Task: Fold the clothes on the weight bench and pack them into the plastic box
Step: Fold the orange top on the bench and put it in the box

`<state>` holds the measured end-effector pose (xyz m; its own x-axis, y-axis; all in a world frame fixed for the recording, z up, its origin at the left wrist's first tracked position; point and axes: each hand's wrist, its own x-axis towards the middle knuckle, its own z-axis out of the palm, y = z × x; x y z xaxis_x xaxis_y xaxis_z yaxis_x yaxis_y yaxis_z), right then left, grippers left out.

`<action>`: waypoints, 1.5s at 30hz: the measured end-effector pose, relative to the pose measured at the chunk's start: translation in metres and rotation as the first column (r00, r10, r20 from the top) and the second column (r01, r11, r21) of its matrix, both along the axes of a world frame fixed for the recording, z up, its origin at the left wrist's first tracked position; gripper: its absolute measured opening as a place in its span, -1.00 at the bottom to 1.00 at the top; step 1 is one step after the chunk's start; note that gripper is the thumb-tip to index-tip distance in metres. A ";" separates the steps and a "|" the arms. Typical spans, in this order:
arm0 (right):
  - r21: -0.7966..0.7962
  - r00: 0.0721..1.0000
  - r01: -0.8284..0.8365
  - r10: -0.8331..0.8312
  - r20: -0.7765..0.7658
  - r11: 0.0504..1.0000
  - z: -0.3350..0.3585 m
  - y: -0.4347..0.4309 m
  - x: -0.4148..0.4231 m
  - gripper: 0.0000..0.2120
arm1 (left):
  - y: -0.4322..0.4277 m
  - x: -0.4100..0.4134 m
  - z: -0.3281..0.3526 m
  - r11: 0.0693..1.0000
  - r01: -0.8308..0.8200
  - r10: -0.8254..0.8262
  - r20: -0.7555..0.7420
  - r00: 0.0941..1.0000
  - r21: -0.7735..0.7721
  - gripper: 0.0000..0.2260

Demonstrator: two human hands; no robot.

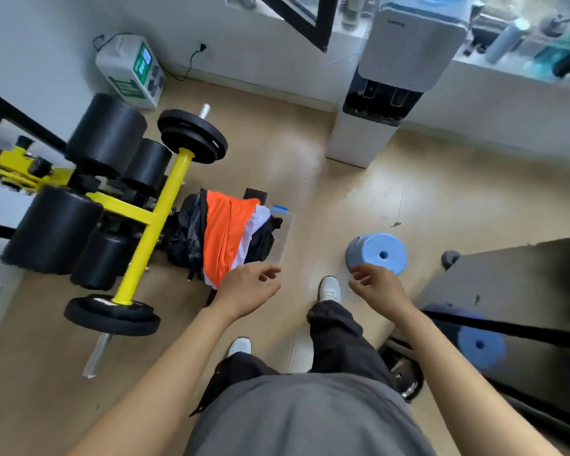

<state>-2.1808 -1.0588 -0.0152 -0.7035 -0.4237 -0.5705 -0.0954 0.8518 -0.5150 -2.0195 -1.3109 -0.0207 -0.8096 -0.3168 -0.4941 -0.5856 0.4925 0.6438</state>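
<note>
Presently the left hand (247, 287) and right hand (375, 284) hover empty, fingers loosely curled. The clothes (224, 235) lie heaped, unfolded, over the plastic box (283, 235) on the floor (310, 199). Tugging one garment would likely drag the others off.

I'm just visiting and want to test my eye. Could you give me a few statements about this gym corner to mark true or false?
1. Neither the left hand nor the right hand holds a garment. True.
2. An orange garment lies on top of the clothes pile. True.
3. The plastic box has a red latch. False: its latch is blue.
4. The water dispenser stands left of the weight bench. False: it stands to its right, by the wall.
</note>
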 end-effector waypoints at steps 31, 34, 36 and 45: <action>-0.014 0.495 -0.865 0.857 0.145 0.502 -0.059 -0.331 -0.306 -0.74 | -0.089 -0.198 -0.089 0.535 -0.836 0.822 0.155 0.548 0.120 -0.77; -0.047 0.343 -0.933 0.921 0.186 0.357 -0.110 -0.389 -0.285 -0.69 | -0.099 -0.191 -0.118 0.386 -0.922 0.915 0.117 0.385 0.012 -0.78; -0.094 0.221 -0.964 0.948 0.230 0.247 -0.144 -0.418 -0.264 -0.67 | -0.103 -0.185 -0.141 0.283 -0.958 0.955 0.106 0.276 -0.053 -0.84; -0.203 -0.121 -0.975 0.983 0.137 -0.092 -0.289 -0.467 -0.189 -0.46 | -0.099 -0.171 -0.264 0.152 -0.896 0.988 0.069 0.135 -0.417 -0.61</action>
<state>-2.3700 -1.5259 -0.3043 0.6051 -0.5627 -0.5632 -0.7223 -0.0905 -0.6857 -2.1901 -1.4104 -0.2852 0.3830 -0.8457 -0.3715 -0.7927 -0.5075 0.3379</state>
